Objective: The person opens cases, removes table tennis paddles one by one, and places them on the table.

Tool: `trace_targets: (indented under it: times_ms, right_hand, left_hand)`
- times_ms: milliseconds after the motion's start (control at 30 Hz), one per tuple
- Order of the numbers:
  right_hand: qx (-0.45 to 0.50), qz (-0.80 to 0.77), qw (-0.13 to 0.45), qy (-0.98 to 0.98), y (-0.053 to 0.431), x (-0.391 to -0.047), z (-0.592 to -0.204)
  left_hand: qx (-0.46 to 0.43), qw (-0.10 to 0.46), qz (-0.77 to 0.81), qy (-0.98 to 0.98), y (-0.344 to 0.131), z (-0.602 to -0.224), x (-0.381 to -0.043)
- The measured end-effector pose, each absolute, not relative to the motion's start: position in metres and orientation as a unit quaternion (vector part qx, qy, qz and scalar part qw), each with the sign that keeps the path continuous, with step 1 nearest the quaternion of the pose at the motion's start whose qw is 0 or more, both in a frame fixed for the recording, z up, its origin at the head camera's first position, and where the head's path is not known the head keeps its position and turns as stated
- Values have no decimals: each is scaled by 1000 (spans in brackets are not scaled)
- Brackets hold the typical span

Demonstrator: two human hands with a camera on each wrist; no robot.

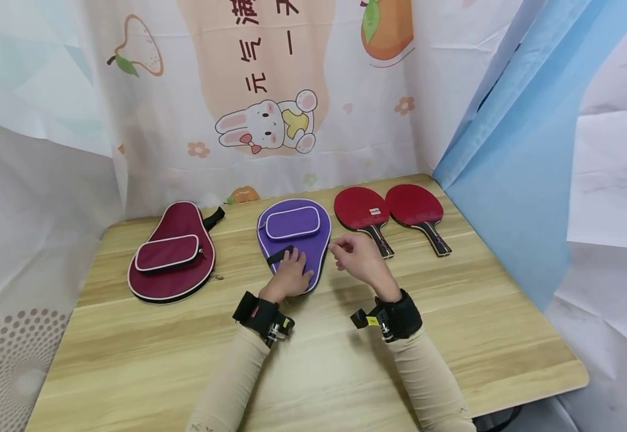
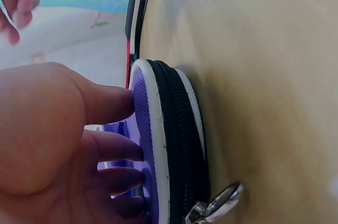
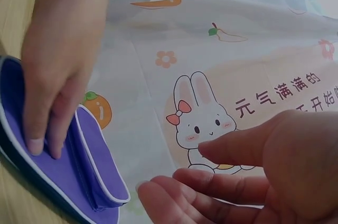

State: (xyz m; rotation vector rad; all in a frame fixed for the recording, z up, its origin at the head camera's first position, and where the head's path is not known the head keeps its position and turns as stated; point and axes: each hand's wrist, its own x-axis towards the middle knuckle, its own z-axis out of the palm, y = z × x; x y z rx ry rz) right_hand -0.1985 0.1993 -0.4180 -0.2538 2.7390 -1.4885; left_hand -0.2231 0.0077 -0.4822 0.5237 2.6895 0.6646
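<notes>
A purple table tennis paddle case with white piping lies flat, its small pocket at the far end. My left hand rests on the narrow near part of it, fingers spread beside a black strap. In the left wrist view the fingertips press the purple fabric, and a metal zipper pull hangs at the case's edge. Just right of the case, my right hand hovers with loosely bent fingers; in the right wrist view nothing sits between thumb and fingers.
Two red table tennis paddles lie side by side at the back right, handles toward me. A maroon paddle case lies on the left of the wooden table. A printed curtain hangs along the back edge.
</notes>
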Motion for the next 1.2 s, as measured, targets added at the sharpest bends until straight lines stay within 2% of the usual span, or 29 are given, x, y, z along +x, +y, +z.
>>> trace_targets:
  times_ms: [533,733,933,1200]
  right_hand:
    - [-95,-482,12,871,195,-198,-419]
    - [-103,-471,12,876,192,-198,-421]
    - [-104,-475,27,873,185,-198,-421]
    - [-99,-469,47,876,181,-197,-423]
  left_hand:
    - [168,161,225,946,5,-480,-263]
    - [164,162,224,947,4,-479,-262]
    - [165,139,234,948,-1,-481,-260]
    - [176,116,322,923,-10,-481,-252]
